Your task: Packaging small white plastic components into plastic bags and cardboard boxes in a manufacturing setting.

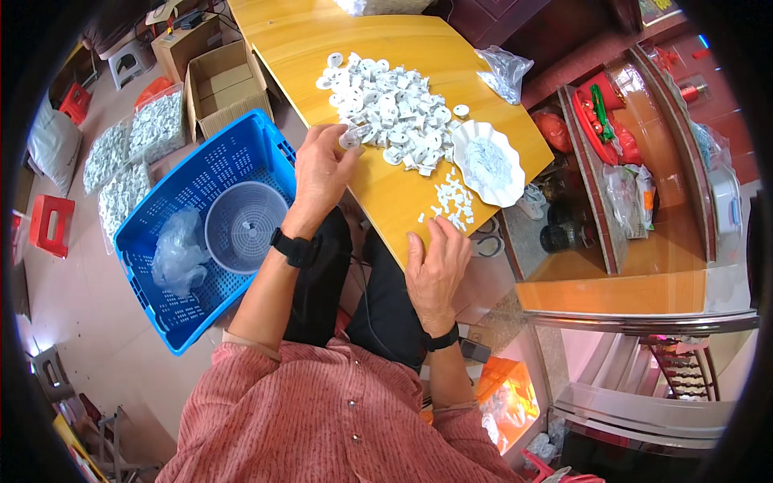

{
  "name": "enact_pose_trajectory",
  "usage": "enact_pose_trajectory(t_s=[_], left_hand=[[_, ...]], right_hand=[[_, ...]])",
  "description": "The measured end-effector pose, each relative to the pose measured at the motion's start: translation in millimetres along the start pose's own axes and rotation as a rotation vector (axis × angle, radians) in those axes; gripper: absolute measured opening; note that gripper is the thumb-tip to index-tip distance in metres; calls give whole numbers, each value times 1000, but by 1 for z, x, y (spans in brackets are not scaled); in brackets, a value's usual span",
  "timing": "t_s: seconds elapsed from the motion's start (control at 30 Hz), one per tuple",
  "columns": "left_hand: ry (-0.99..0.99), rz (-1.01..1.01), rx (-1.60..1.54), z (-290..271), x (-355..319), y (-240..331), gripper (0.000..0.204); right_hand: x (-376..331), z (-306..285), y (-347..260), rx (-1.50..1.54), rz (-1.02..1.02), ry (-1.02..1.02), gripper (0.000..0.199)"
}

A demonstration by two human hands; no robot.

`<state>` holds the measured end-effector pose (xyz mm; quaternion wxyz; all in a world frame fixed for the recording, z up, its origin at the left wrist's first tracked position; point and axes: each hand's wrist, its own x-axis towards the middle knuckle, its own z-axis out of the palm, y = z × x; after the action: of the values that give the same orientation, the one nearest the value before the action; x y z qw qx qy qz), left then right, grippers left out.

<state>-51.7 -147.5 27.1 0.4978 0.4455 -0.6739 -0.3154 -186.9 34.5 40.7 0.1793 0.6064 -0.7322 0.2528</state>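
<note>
My left hand is at the table's left edge, with thumb and fingers closed on a small white plastic part. Just beyond it spreads a heap of similar white plastic parts, some with round ends. My right hand lies at the near edge of the table, thumb apart from the fingers, with nothing visible between them. Right by its fingertips are scattered tiny white pieces. A white scalloped dish behind them holds more fine pale pieces.
The yellow wooden table extends away from me. At my left stands a blue perforated crate containing a grey round basket and a clear plastic bag. Beyond are an open cardboard box and filled clear bags. Shelves stand right.
</note>
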Motion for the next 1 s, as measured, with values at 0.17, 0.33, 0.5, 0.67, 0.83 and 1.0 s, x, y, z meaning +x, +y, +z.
enact_pose_trajectory(t_s=[0.17,0.33,0.5,0.67,0.83,1.0], left_hand=[[16,159,206,9,-1,-3,33],[17,196,311,9,-5,-3,34],[13,177,343,12,-5,1,35],[-11,143,386,13,-7,4,31],[-14,155,223,11,-21,5,24],[-192,-127,-340,1,-48,18,18]], right_hand=[[2,-1,0,17,17,-10,33],[4,1,-1,-29,-89,-55,30],[-1,-9,-12,-5,-88,-57,33],[-12,-11,-23,52,-93,-54,33],[-26,-7,-26,71,-82,-4,26],[-30,-4,-29,108,-73,49,22]])
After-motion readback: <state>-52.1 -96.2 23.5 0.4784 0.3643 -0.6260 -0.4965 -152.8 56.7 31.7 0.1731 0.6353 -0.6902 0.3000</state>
